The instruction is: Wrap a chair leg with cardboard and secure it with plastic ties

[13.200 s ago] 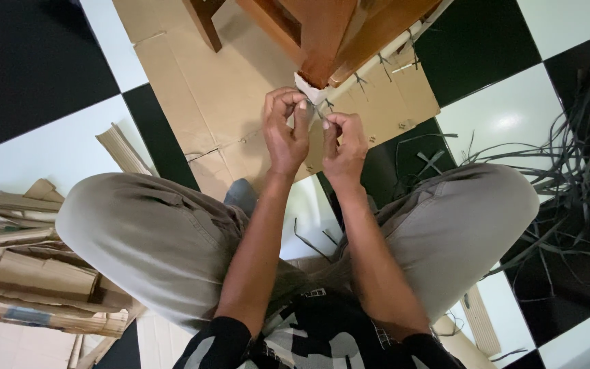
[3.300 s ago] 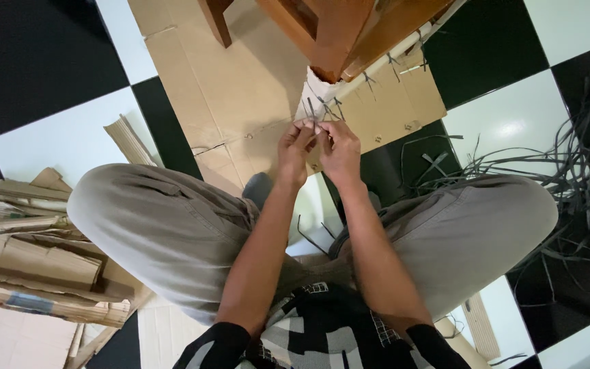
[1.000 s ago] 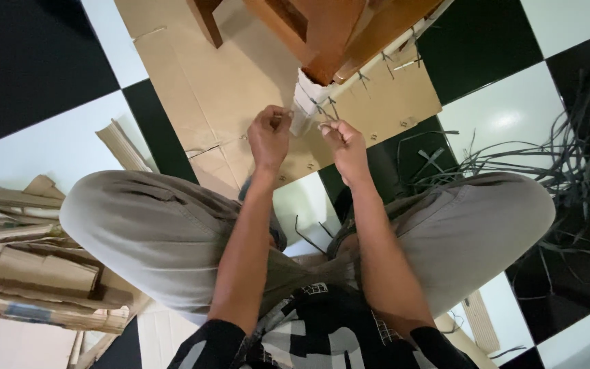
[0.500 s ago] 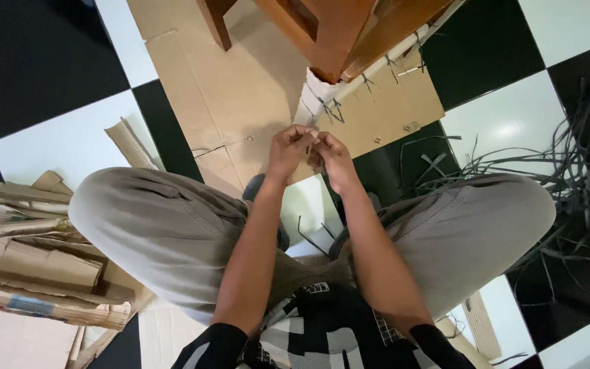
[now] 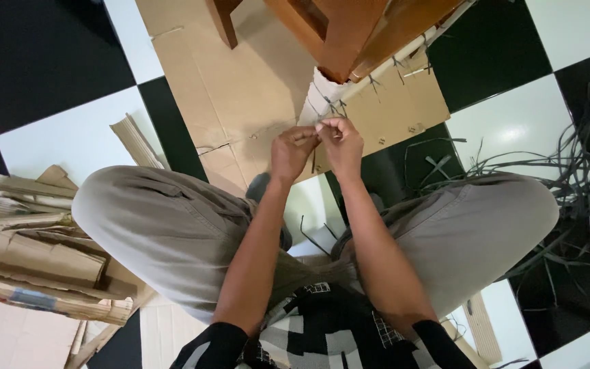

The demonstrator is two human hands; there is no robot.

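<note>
Both hands (image 5: 317, 145) pinch a strap (image 5: 315, 161) beside the wrapped chair leg (image 5: 320, 99).

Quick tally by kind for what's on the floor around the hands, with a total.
Bare hands, left hand and right hand, pinched together on a thin dark strap end below the white-wrapped wooden furniture leg: 2
Flat brown cardboard sheet: 1
Heap of folded brown cardboard scraps: 1
Tangle of loose dark grey plastic straps: 1
Total: 5
</note>
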